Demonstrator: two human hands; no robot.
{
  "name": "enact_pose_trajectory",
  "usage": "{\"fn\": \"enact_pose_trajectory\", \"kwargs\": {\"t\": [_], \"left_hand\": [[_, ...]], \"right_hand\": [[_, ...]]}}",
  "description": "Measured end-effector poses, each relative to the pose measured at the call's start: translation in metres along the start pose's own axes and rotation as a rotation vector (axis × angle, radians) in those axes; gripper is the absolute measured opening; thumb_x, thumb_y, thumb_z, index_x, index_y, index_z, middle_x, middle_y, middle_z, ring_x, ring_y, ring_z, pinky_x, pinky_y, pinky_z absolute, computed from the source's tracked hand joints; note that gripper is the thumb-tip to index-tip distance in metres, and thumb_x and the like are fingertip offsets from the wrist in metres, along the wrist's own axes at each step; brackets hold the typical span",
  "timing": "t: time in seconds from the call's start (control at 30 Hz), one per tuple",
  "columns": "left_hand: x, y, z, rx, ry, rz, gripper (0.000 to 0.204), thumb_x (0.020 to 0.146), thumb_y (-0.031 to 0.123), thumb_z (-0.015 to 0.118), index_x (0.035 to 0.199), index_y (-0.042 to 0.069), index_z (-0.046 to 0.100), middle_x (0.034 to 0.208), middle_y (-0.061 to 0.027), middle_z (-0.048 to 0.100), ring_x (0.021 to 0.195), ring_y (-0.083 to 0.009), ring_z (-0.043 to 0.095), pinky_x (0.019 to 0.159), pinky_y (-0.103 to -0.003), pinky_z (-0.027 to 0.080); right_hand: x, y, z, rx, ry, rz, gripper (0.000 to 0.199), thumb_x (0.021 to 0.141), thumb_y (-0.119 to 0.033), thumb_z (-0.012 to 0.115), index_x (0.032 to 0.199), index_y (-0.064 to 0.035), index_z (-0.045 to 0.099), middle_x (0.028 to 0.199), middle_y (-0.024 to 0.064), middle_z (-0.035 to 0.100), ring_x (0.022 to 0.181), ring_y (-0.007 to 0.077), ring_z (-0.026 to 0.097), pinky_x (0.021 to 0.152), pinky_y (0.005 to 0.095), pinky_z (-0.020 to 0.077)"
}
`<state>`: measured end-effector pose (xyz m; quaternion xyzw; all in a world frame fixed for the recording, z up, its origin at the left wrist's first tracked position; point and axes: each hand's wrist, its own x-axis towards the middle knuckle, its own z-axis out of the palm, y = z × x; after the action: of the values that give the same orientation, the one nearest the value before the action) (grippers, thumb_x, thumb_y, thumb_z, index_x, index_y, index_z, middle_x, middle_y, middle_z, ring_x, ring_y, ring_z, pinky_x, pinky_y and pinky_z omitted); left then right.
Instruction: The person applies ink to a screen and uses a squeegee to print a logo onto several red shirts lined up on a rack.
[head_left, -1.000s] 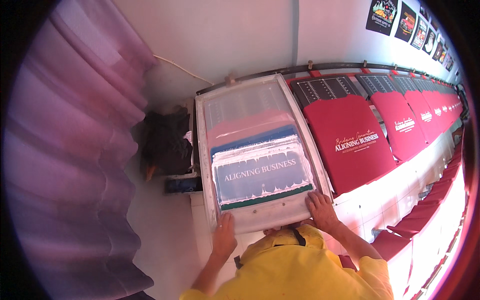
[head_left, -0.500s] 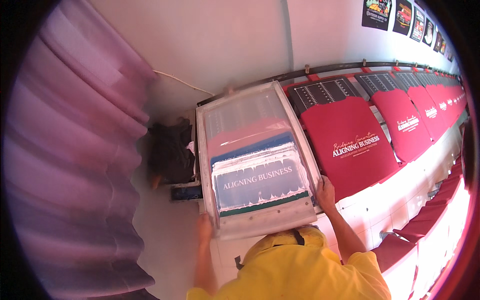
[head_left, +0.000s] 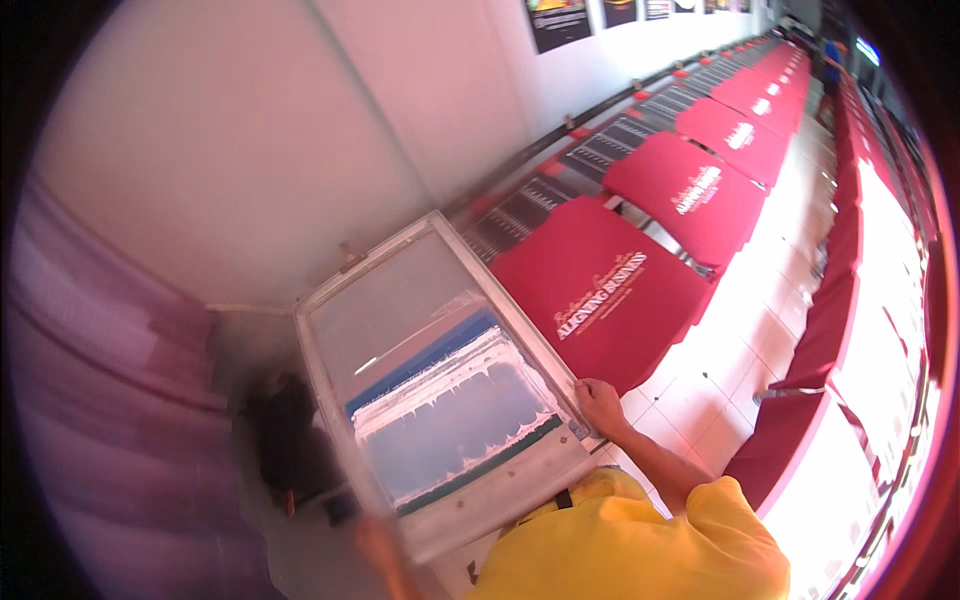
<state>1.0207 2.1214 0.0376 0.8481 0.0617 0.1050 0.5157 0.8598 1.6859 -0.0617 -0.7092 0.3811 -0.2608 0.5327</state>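
Observation:
I hold a screen printing frame (head_left: pixel 470 262), tilted, with its near end toward my body. My right hand (head_left: pixel 600 405) is closed round its right rim close to the near corner. My left hand (head_left: pixel 378 545), blurred, is at the near left corner; its fingers are partly hidden by the rim. White ink (head_left: pixel 430 385) streaks the mesh round a bluish-grey rectangle. A blue band (head_left: pixel 425 358) crosses beyond the ink. Across the near end lies what looks like a squeegee (head_left: pixel 500 487) with a green blade edge.
To the right, red shirts (head_left: pixel 635 285) with white and gold print lie on a long row of dark boards (head_left: pixel 520 210). Another red row (head_left: pixel 800 430) runs across a tiled aisle, with a person (head_left: pixel 833 60) far off. Left are a purple curtain (head_left: pixel 130 400) and a dark bundle (head_left: pixel 285 430).
My view has turned right, and the frame appears lower, left and more slanted. White lettering seen through the mesh before no longer shows there. Both hands stay at the rim.

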Motion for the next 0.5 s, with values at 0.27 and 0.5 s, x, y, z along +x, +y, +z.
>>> {"fn": "enact_pose_trajectory", "kwargs": {"t": [0.27, 0.5], "left_hand": [[-0.041, 0.119, 0.001, -0.055, -0.117, 0.241, 0.033, 0.094, 0.029, 0.057, 0.089, -0.003, 0.062, 0.075, -0.0030, 0.058, 0.070, -0.0146, 0.053, 0.060, -0.032, 0.040], [-0.060, 0.188, 0.037, 0.117, -0.479, 0.479, 0.043, 0.087, 0.038, 0.065, 0.102, -0.003, 0.062, 0.086, -0.0092, 0.062, 0.080, -0.0202, 0.059, 0.071, -0.033, 0.045]], "right_hand": [[-0.081, -0.013, -0.104, 0.122, 0.223, 0.112, 0.035, 0.095, -0.030, 0.049, 0.099, 0.0003, 0.068, 0.092, 0.0269, 0.066, 0.090, 0.0440, 0.063, 0.079, 0.0462, 0.0500], [-0.192, -0.064, -0.181, 0.127, 0.346, 0.331, 0.035, 0.095, -0.029, 0.049, 0.100, -0.0008, 0.069, 0.092, 0.0256, 0.066, 0.087, 0.0439, 0.063, 0.079, 0.0455, 0.0500]]}}
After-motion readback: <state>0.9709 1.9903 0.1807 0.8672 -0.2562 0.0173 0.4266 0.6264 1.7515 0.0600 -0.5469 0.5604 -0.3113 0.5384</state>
